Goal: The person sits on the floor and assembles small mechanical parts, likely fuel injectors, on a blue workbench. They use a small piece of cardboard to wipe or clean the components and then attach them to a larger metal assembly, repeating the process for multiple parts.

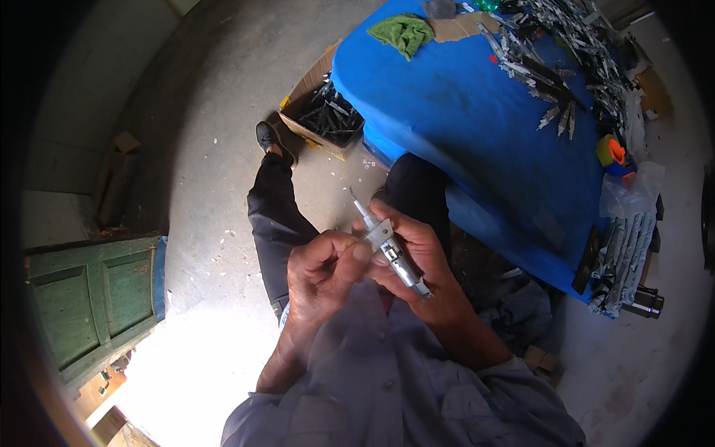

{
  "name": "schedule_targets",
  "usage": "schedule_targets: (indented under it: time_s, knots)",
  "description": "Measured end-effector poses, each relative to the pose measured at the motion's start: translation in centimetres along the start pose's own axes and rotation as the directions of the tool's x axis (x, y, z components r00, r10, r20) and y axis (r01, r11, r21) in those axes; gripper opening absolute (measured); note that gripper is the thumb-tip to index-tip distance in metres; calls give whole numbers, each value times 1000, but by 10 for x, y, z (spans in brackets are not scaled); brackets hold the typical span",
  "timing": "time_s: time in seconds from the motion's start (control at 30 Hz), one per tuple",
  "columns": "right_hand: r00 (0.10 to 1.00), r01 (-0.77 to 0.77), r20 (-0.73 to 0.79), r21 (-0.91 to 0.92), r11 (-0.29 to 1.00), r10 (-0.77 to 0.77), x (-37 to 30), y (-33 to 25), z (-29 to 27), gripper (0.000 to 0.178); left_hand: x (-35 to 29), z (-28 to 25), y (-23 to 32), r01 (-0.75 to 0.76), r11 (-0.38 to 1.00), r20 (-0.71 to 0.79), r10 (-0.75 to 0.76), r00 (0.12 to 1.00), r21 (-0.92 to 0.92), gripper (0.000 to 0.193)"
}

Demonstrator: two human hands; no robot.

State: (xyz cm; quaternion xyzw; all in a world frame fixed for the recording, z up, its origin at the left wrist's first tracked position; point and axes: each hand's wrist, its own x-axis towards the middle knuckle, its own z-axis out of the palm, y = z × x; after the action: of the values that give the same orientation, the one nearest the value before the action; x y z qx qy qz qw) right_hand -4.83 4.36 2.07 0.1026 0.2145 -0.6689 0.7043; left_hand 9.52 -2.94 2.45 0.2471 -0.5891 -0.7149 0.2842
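Note:
A silver metal cylinder (402, 266) with a flat pale bracket and a thin pointed shaft is held in front of my body. It slants, shaft end up and to the left; its exact kind I cannot make out. Behind and along its right side, my right hand (428, 257) is wrapped round it, with a finger beside the shaft. My left hand (322, 274) is closed in a pinch at the left edge of the bracket. The left fingertips partly hide what they grip there.
A blue-covered table (447, 97) carries a green cloth (403, 34), heaped metal strips (532, 63) and an orange-and-yellow tape roll (611, 151). A cardboard box (322, 141) of dark metal parts stands on the floor beside it. A green panelled wooden piece (93, 298) is at left.

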Motion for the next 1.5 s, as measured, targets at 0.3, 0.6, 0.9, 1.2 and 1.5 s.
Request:
schedule_targets:
  time_s: [0.3,0.6,0.9,1.2,1.5]
  knots:
    - [999,1,-42,-58,998,-4,-1,1,1,34,2,0,-5,15,998,-12,-15,1000,-58,22]
    - [1000,3,-8,-31,999,-4,7,-1,-5,34,5,7,1,-15,999,-9,14,1000,-39,18]
    - [998,-3,69,-2,1000,3,5,-5,-3,34,6,4,-1,-15,1000,-40,14,999,-18,18]
    - [1000,-3,-10,-24,1000,3,4,-5,0,34,5,4,-3,11,999,-33,-12,999,-35,18]
    - [1000,3,26,-37,999,-2,8,-5,-6,35,6,6,-2,6,999,-45,-7,999,-36,16]
